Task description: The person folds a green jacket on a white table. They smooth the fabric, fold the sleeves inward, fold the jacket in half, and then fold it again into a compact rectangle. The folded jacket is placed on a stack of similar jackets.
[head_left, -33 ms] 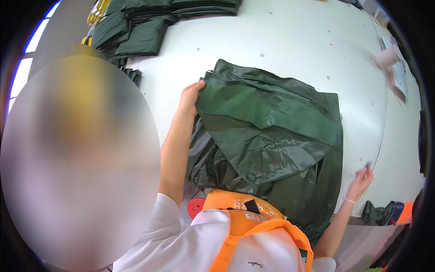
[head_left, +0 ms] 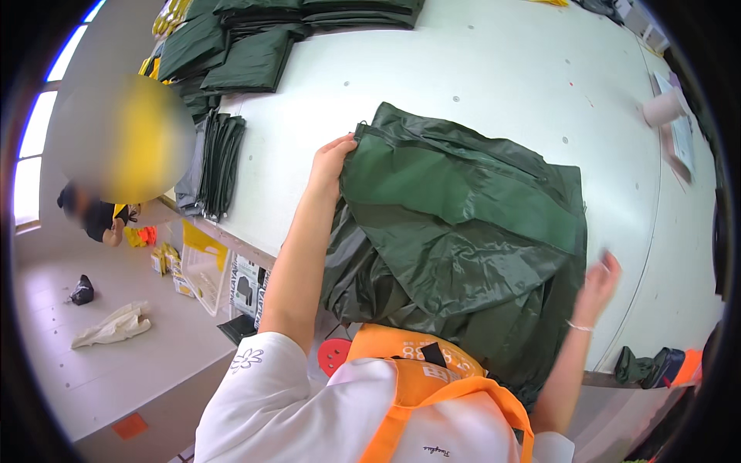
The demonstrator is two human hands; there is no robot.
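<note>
A large sheet of shiny dark green waterproof fabric (head_left: 471, 270) lies in loose layers on the white table in front of me. A smoother, matte green band crosses its upper part. My left hand (head_left: 333, 163) is closed on the fabric's upper left corner, thumb on top, with its other fingers partly hidden. To the right of the fabric, my right hand (head_left: 596, 289) is raised close to its edge. Motion smears its fingers, and a small dark blur shows at their tips; whether it holds something cannot be made out.
Folded green stacks (head_left: 255, 62) lie at the table's far left, beside a row of upright folded pieces (head_left: 220, 166). A pale cup (head_left: 664, 106) stands far right. Another person (head_left: 100, 216) is at the left, beyond a plastic crate (head_left: 204, 282). Folded items (head_left: 656, 366) sit low right.
My right hand has moved left and slightly upward toward the fabric. The left hand keeps its hold. A blurred shape at the left has shrunk, uncovering floor, crate and upright folded pieces.
</note>
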